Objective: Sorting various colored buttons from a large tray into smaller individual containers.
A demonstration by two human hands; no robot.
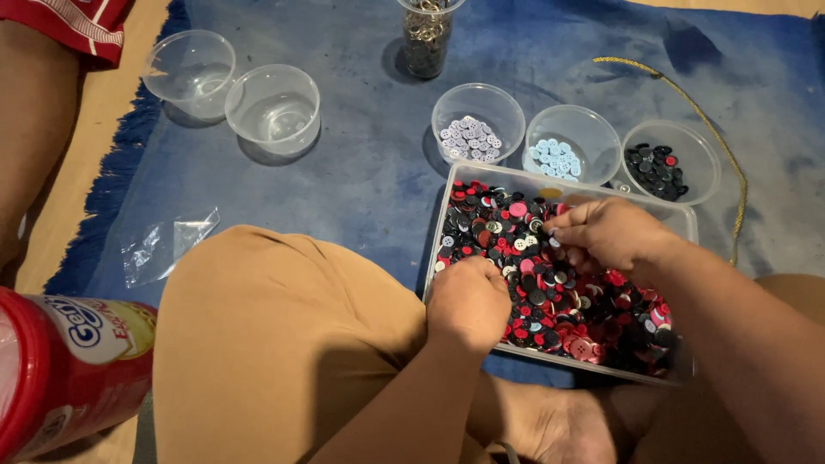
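Observation:
A clear rectangular tray (pixel 447 215) full of red, black, pink and white buttons (pixel 550 301) lies on a blue rug. My left hand (pixel 468 301) rests as a closed fist on the tray's near-left edge. My right hand (pixel 606 234) hovers over the button pile with fingertips pinched together; whether a button sits between them I cannot tell. Behind the tray stand three small clear cups: one with grey-lilac buttons (pixel 471 137), one with light blue buttons (pixel 554 157), one with black buttons (pixel 657 167).
Two empty clear cups (pixel 191 69) (pixel 273 107) stand at the back left. A tall jar of metal rings (pixel 425 34) is at the top. A gold cord (pixel 713 129) runs right. A clear plastic bag (pixel 163 245) and red canister (pixel 60 369) lie left. My knee (pixel 275 335) fills the foreground.

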